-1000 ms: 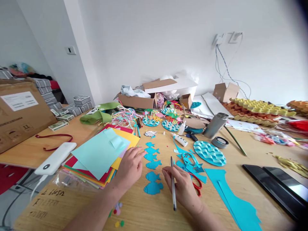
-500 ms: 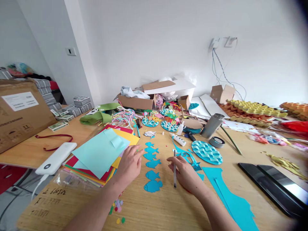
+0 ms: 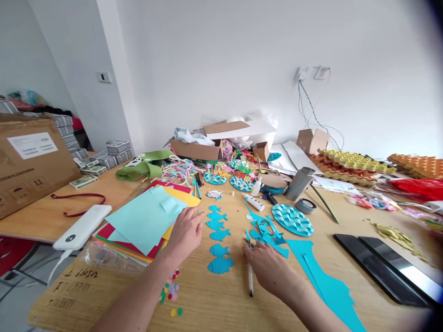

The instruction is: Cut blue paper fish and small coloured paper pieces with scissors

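Between the hands' fingers lie blue paper fish (image 3: 219,235). The left hand (image 3: 186,230) has fingers slightly apart, beside them; the right hand (image 3: 266,265) curls over a pen (image 3: 251,280), its grip impossible to tell. Blue scraps (image 3: 267,230) lie just beyond its fingertips.

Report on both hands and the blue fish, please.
Left hand beside lined-up blue fish. Right hand at pen, grip unclear. Blue scraps beyond right hand.

Reaching forward with both forearms (image 3: 145,290), angled inward. Holding left hand (image 3: 187,230) palm down, fingers loosely extended; holding right hand (image 3: 265,263) palm down, fingers bent.
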Tool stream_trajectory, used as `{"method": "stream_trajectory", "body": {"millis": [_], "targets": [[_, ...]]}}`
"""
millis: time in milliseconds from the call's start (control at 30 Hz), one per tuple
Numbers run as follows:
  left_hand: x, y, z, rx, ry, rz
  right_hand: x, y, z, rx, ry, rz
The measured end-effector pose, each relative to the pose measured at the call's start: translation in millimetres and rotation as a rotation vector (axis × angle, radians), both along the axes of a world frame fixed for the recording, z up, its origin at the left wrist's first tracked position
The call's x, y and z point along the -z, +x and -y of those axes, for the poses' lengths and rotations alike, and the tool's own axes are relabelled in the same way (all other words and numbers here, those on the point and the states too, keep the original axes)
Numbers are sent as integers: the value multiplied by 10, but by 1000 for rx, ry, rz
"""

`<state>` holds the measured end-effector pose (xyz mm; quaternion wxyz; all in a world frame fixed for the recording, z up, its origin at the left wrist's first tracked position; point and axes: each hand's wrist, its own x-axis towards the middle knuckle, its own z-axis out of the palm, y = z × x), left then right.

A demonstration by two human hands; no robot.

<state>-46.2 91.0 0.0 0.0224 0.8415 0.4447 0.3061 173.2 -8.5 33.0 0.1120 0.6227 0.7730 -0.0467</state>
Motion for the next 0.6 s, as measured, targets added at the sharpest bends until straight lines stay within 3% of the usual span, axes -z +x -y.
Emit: {"method": "stream_trajectory", "body": {"millis": [100, 233, 400, 600], "targets": [[14, 0, -6, 13, -12, 12, -89, 61, -111, 25, 5, -53], [72, 7, -21, 33, -17, 66, -100, 92, -457, 19, 29, -206], [131, 2, -49, 47, -12, 94, 157, 59, -897, 28, -30, -243], [86, 10, -5, 47, -14, 83, 414, 101, -1106, 37, -68, -240]]}}
